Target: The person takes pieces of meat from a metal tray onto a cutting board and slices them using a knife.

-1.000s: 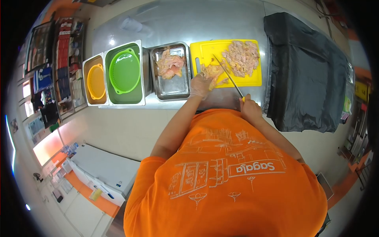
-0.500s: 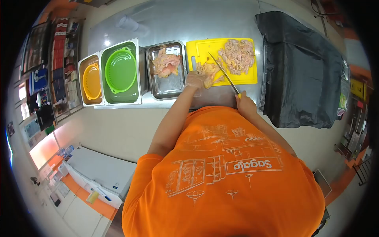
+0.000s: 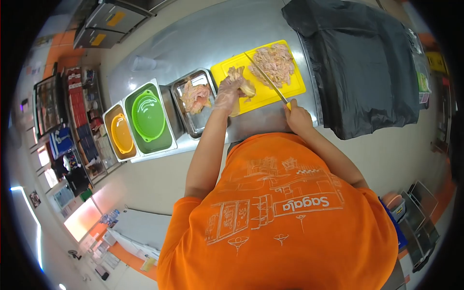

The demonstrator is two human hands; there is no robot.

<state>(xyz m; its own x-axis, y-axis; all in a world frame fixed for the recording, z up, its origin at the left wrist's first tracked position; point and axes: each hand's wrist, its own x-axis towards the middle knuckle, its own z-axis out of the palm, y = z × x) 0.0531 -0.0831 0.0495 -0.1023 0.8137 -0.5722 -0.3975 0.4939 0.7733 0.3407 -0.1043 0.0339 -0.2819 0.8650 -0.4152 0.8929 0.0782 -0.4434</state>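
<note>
My left hand (image 3: 227, 93), in a clear plastic glove, grips a piece of raw chicken (image 3: 248, 88) over the left part of the yellow cutting board (image 3: 231, 66). The fingers are closed on the meat and partly hidden by it. In my right hand (image 3: 299, 118), bare and wrapped round its yellow handle, is a long knife (image 3: 267, 77). Its blade slants up and left across the board, between the held piece and a heap of cut chicken (image 3: 274, 64). Left of the board, a metal tray (image 3: 195, 129) holds more raw chicken (image 3: 195, 96).
Two metal pans stand further left, one with a green basket (image 3: 148, 116), the other with an orange basket (image 3: 122, 133). Black plastic sheeting (image 3: 357, 67) covers something on the right. A clear cup (image 3: 144, 63) lies on the steel table (image 3: 188, 38) behind.
My left hand has raised the chicken piece and gathered it up off the board. The knife stays beside the cut heap. The whole view has tilted, with the table turned slightly.
</note>
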